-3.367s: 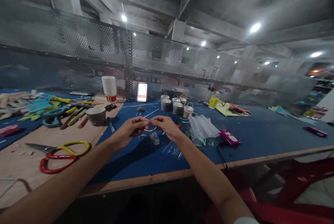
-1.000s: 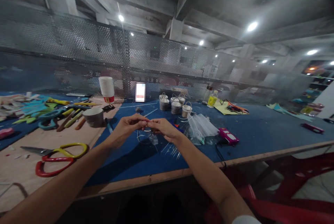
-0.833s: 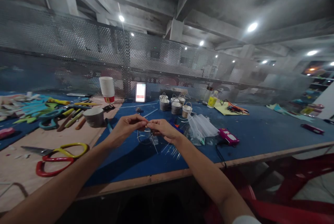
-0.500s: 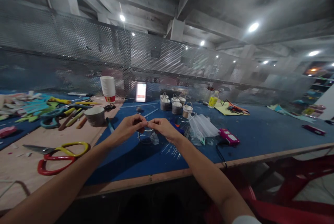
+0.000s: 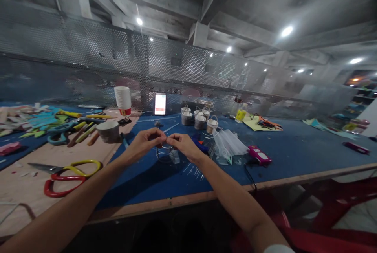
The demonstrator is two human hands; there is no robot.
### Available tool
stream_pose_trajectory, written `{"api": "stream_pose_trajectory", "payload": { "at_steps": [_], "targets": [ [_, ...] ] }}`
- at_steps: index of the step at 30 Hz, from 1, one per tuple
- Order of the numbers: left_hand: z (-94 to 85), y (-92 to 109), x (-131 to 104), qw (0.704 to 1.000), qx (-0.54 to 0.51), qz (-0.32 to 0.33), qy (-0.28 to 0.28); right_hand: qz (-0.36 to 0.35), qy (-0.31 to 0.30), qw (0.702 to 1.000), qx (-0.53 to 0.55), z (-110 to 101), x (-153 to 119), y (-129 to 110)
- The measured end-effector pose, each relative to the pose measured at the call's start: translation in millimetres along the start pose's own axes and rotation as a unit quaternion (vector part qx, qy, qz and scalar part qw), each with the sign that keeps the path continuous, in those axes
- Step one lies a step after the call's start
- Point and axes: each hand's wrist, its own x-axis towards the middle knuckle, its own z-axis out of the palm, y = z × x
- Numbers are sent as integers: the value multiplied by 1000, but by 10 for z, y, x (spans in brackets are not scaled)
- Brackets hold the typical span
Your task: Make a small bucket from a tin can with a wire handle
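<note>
Above the blue tabletop (image 5: 141, 190), my left hand (image 5: 147, 142) and my right hand (image 5: 184, 145) meet fingertip to fingertip. Both are closed in a pinch; whatever lies between the fingers is too small to make out. Just under them a pale thin loop (image 5: 164, 161) shows on the table, beside a crumpled clear plastic piece (image 5: 174, 157). Several thin clear sticks (image 5: 196, 171) lie below my right wrist. Behind the hands stand several small grey pots with looped handles (image 5: 200, 121).
Large scissors with red and yellow handles (image 5: 63, 176) lie left of my left forearm. A grey bowl (image 5: 108, 131) and a stack of paper cups (image 5: 122, 99) stand farther back. Clear plastic bags (image 5: 231, 145) and a magenta device (image 5: 259, 155) lie to the right.
The whole view has shifted very slightly. Both hands keep their pinch at nearly the same spot, and nothing on the table has visibly moved.
</note>
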Motion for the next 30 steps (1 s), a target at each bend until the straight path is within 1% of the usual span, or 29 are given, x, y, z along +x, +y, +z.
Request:
{"api": "stream_pose_trajectory", "payload": {
  "at_steps": [3, 5, 6, 7, 9, 11, 12, 15, 17, 19, 23, 28, 30],
  "targets": [
    [28, 20, -9, 1000, -22, -15, 11, -25, 14, 999, -15, 5, -2, -22],
    [63, 37, -24, 998, -47, -24, 21, -27, 34, 999, 10, 3, 6, -30],
    [82, 41, -33, 998, -58, -32, 16, -27, 48, 998, 27, 0, 12, -31],
    [103, 40, -44, 997, -65, -43, 0, -29, 62, 997, 43, -4, 18, -33],
    [143, 18, -66, 993, -77, -74, -48, -26, 82, 994, 73, -9, 26, -35],
    [179, -26, -84, 984, -109, -111, -91, -14, 87, 992, 96, -10, 30, -40],
    [194, -51, -89, 977, -136, -127, -102, -7, 86, 991, 105, -8, 29, -42],
    [212, -113, -96, 957, -221, -156, -106, 0, 88, 988, 125, 1, 27, -45],
    [204, -129, -95, 948, -251, -166, -102, -8, 89, 988, 128, 3, 27, -40],
    [190, -126, -89, 946, -253, -179, -93, -22, 93, 988, 118, -1, 28, -34],
    [181, -96, -73, 959, -203, -192, -51, -54, 103, 991, 72, -11, 28, -25],
    [220, -68, -76, 983, -120, -135, 11, -86, 127, 988, 8, -22, 43, 4],
    [228, -64, -86, 985, -122, -124, 7, -83, 131, 988, 15, -32, 54, 17]
  ]
}}
